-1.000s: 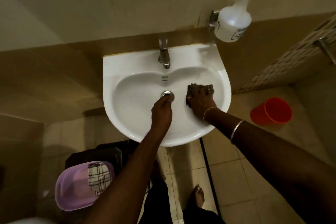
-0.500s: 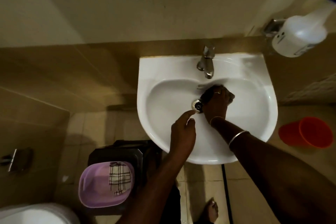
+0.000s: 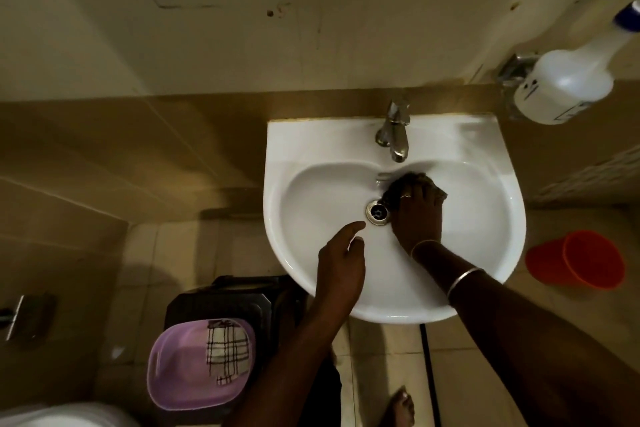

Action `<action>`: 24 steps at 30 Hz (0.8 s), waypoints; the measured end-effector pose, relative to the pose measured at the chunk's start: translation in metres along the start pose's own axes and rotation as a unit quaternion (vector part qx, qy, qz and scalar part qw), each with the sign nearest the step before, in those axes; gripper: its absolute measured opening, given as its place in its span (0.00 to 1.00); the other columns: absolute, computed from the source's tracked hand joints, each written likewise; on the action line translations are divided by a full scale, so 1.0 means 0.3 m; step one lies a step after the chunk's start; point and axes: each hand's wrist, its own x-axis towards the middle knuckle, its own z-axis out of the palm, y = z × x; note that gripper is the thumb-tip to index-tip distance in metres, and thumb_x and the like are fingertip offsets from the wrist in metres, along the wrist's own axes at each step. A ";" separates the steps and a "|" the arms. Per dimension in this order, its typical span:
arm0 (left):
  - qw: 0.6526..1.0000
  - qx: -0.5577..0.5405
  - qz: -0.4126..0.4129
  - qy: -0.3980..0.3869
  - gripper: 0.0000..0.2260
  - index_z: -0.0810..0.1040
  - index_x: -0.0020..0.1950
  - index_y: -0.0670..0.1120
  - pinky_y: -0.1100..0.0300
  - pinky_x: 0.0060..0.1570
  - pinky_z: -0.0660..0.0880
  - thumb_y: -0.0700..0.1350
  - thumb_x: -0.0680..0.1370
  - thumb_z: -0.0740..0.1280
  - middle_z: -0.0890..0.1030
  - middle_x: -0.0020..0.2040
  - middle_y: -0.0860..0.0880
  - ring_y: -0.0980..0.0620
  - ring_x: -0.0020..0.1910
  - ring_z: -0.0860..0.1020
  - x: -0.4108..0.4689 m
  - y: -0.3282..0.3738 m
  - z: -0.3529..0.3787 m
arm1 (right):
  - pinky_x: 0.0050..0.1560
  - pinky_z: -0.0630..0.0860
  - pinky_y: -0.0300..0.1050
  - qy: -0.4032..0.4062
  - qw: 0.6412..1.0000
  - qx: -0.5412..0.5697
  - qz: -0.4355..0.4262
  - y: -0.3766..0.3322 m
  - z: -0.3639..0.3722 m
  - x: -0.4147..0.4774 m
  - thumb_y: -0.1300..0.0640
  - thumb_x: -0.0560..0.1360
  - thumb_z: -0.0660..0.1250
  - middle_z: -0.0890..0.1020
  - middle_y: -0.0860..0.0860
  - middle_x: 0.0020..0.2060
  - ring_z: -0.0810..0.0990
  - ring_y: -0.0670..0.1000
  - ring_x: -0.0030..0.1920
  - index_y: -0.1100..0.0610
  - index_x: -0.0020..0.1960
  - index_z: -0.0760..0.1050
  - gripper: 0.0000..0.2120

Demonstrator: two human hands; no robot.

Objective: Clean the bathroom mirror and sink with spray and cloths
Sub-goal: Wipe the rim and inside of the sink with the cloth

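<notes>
Your right hand [image 3: 417,218] now presses the cloth [image 3: 419,179] flat-fingered beside the drain [image 3: 378,211]; your left hand [image 3: 341,262], lifted off it, hovers slack, empty.

The left half of the sink [image 3: 311,198] bowl lies bare ahead of my left hand [image 3: 341,260]. The tap [image 3: 394,135] overhangs the back edge, directly above my right hand [image 3: 417,215] pressing the cloth [image 3: 412,180], restricting upward clearance there. The bowl's right half is unobstructed.
</notes>
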 end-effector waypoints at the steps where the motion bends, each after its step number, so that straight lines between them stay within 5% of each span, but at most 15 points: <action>1: 1.000 -0.002 0.001 0.004 0.16 0.81 0.65 0.53 0.65 0.65 0.69 0.39 0.83 0.61 0.80 0.67 0.53 0.56 0.66 0.75 -0.002 -0.005 -0.008 | 0.63 0.72 0.69 -0.001 0.999 -0.035 -0.024 0.019 0.008 0.004 0.60 0.72 0.72 0.78 0.65 0.59 0.74 0.70 0.61 0.66 0.66 0.76 0.24; 5: 1.000 -0.019 0.004 0.013 0.15 0.82 0.63 0.54 0.60 0.70 0.70 0.39 0.83 0.62 0.80 0.66 0.54 0.55 0.67 0.76 -0.009 -0.009 -0.027 | 0.53 0.79 0.63 -0.053 0.997 -0.010 -0.052 0.045 -0.049 0.056 0.58 0.73 0.73 0.79 0.64 0.56 0.77 0.68 0.61 0.63 0.60 0.80 0.17; 8: 1.000 -0.025 0.005 0.014 0.15 0.82 0.62 0.54 0.63 0.67 0.70 0.39 0.83 0.62 0.81 0.65 0.54 0.55 0.66 0.76 -0.017 -0.001 -0.027 | 0.53 0.80 0.53 -0.057 0.969 0.189 0.148 -0.011 -0.120 0.064 0.50 0.73 0.73 0.82 0.55 0.53 0.82 0.58 0.52 0.57 0.57 0.79 0.16; 10: 0.999 -0.029 0.007 0.013 0.15 0.82 0.63 0.53 0.66 0.64 0.69 0.39 0.84 0.61 0.80 0.65 0.54 0.56 0.65 0.76 -0.023 0.008 -0.027 | 0.57 0.79 0.51 -0.032 0.884 0.351 0.307 -0.070 -0.121 0.071 0.48 0.77 0.70 0.84 0.55 0.52 0.83 0.57 0.52 0.59 0.57 0.79 0.16; 13: 1.000 -0.026 0.008 0.006 0.15 0.81 0.65 0.53 0.70 0.60 0.68 0.39 0.84 0.61 0.80 0.65 0.55 0.59 0.63 0.75 -0.031 0.014 -0.024 | 0.63 0.79 0.56 -0.007 0.696 0.572 0.434 -0.152 -0.107 0.087 0.50 0.80 0.66 0.84 0.55 0.54 0.83 0.58 0.57 0.57 0.55 0.80 0.12; 15: 1.000 -0.024 0.009 0.006 0.15 0.81 0.66 0.52 0.70 0.60 0.68 0.40 0.84 0.61 0.80 0.65 0.55 0.58 0.63 0.75 -0.032 0.009 -0.026 | 0.61 0.80 0.55 -0.029 0.571 0.686 0.450 -0.183 -0.142 0.085 0.49 0.84 0.61 0.80 0.53 0.56 0.82 0.55 0.53 0.58 0.61 0.77 0.14; 17: 1.000 -0.024 0.010 0.010 0.15 0.81 0.66 0.52 0.67 0.63 0.68 0.40 0.84 0.61 0.80 0.66 0.55 0.57 0.64 0.75 -0.029 0.002 -0.030 | 0.53 0.82 0.49 -0.040 0.512 0.754 0.410 -0.197 -0.178 0.088 0.52 0.86 0.56 0.77 0.53 0.57 0.81 0.53 0.48 0.59 0.67 0.72 0.15; 19: 1.000 -0.026 0.010 0.013 0.15 0.81 0.66 0.52 0.65 0.64 0.69 0.39 0.84 0.60 0.79 0.66 0.55 0.57 0.64 0.75 -0.029 0.001 -0.026 | 0.47 0.84 0.48 0.036 0.516 0.761 0.391 -0.215 -0.197 0.090 0.52 0.85 0.60 0.82 0.52 0.52 0.83 0.56 0.50 0.59 0.57 0.76 0.12; 24: 0.999 -0.037 0.013 0.012 0.15 0.81 0.65 0.52 0.69 0.61 0.70 0.39 0.84 0.60 0.80 0.64 0.56 0.58 0.62 0.76 -0.041 0.007 -0.015 | 0.69 0.75 0.55 0.130 0.739 0.597 0.283 -0.221 -0.204 0.040 0.57 0.80 0.67 0.81 0.50 0.60 0.79 0.51 0.61 0.58 0.65 0.75 0.14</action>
